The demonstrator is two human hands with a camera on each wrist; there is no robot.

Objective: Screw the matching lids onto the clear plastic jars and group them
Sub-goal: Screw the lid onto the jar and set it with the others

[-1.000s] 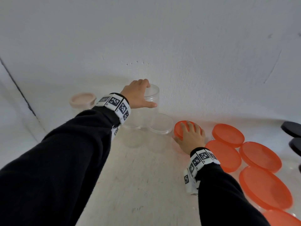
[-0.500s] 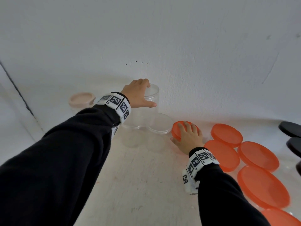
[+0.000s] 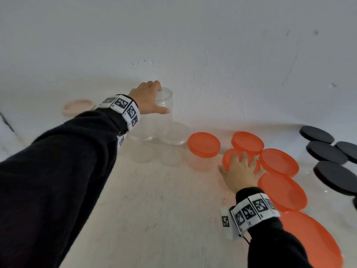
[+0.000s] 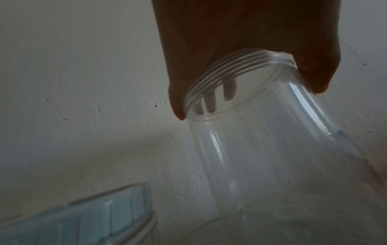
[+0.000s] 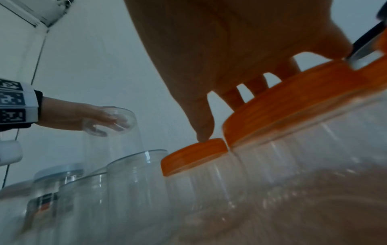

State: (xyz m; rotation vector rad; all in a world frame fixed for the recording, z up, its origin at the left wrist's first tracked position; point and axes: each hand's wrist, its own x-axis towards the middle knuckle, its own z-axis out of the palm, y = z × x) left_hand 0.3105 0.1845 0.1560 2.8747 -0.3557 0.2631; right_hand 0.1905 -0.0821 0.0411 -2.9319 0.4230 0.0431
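My left hand (image 3: 148, 99) pinches the threaded rim of a tall clear jar (image 3: 164, 111) without a lid, near the wall; its fingers reach into the mouth and the thumb lies outside. The left wrist view shows the same jar (image 4: 261, 149) tilted under that hand (image 4: 251, 41). My right hand (image 3: 239, 169) rests with spread fingers on the orange lid (image 3: 226, 161) of a clear jar. In the right wrist view its fingers (image 5: 257, 84) lie on top of this lid (image 5: 293, 92). A smaller orange-lidded jar (image 3: 204, 145) stands free just to the left, and the thumb touches the edge of its lid (image 5: 194, 154).
Several more orange-lidded jars (image 3: 278, 162) crowd the right side, with black-lidded ones (image 3: 326, 151) beyond. A short open clear jar (image 3: 174, 132) stands beside the tall one. A pink-lidded jar (image 3: 78, 106) sits far left, and a pale blue-lidded jar (image 4: 104, 215) close by. The wall (image 3: 212, 55) is right behind.
My right hand let go of the small orange-lidded jar and moved right onto the neighbouring orange lid. My left hand kept its hold on the tall clear jar.
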